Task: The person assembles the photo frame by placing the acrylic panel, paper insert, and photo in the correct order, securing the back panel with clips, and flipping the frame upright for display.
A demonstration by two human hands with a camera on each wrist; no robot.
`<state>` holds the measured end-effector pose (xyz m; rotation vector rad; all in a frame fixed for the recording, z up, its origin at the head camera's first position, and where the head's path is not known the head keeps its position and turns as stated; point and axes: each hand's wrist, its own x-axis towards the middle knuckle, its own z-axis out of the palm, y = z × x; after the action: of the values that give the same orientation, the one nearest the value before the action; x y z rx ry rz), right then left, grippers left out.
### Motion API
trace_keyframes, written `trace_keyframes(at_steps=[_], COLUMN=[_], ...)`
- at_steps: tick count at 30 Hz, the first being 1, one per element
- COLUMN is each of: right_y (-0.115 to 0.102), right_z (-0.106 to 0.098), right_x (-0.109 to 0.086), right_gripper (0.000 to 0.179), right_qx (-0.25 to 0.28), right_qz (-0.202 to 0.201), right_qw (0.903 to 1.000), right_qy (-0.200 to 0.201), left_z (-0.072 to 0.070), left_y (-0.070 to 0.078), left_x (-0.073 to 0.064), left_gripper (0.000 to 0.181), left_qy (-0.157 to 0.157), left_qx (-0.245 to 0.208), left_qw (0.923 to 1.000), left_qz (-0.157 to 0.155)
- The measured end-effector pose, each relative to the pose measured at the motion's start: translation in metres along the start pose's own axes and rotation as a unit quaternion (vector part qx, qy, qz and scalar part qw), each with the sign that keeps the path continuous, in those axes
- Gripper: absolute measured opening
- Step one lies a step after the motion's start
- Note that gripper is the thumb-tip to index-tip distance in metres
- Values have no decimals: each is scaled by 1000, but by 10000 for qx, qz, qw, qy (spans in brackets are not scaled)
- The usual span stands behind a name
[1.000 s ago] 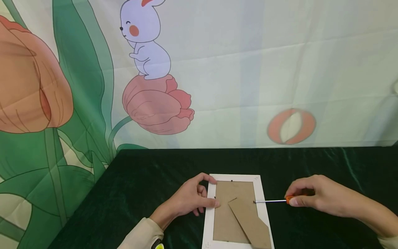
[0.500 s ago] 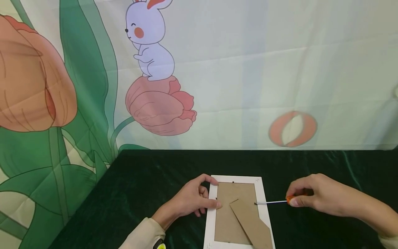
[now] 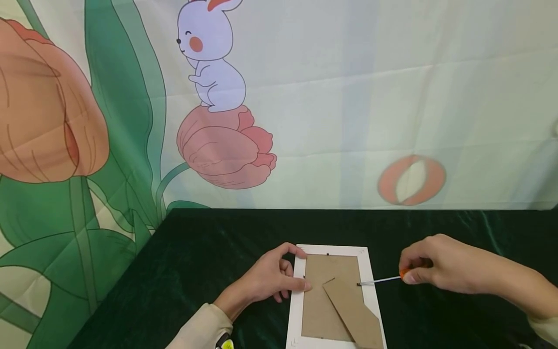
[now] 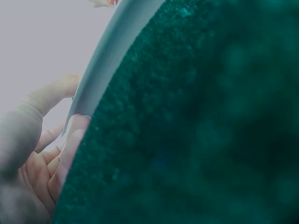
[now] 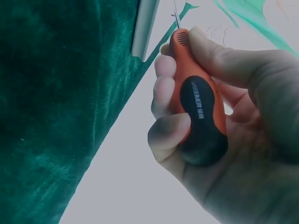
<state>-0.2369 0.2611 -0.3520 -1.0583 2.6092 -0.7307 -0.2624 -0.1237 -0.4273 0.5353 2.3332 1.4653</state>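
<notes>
A white picture frame (image 3: 294, 310) lies back side up on the dark green cloth. Its brown backing board (image 3: 320, 320) carries a slanted easel leg (image 3: 354, 312), and small dark tabs sit along the inner edges. My left hand (image 3: 270, 277) grips the frame's left side, thumb on the back, other fingers at and below the edge. In the right wrist view, my right hand (image 5: 243, 116) wraps round the orange and black handle of a screwdriver (image 5: 190, 88). In the head view its shaft crosses the frame's right border, with the tip at the right-hand tab (image 3: 359, 284).
Dark green velvety cloth (image 3: 196, 257) covers the table. Behind its far edge hangs a pale curtain (image 3: 305, 97) printed with a rabbit and tulips. A watch (image 3: 225, 342) shows at the left sleeve.
The right hand has risen slightly, so the screwdriver shaft now slopes up toward the handle, with its tip still at the same tab. The left hand keeps its grip on the frame.
</notes>
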Motion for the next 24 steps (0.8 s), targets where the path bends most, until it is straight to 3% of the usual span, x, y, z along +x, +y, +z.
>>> trace_keyframes(at_steps=[13, 24], right_y=[-15, -29], right_z=[-9, -17], right_x=[7, 20], right_gripper=[8, 10], right_qx=[-181, -482], right_qz=[183, 711], right_qw=[9996, 9951], right_qy=[-152, -489], left_z=[1, 1], left_y=[3, 2], left_x=[0, 0], left_gripper=[55, 55], left_qy=[17, 32], left_qx=[43, 68], left_qw=[10000, 10000], left_qz=[-55, -29])
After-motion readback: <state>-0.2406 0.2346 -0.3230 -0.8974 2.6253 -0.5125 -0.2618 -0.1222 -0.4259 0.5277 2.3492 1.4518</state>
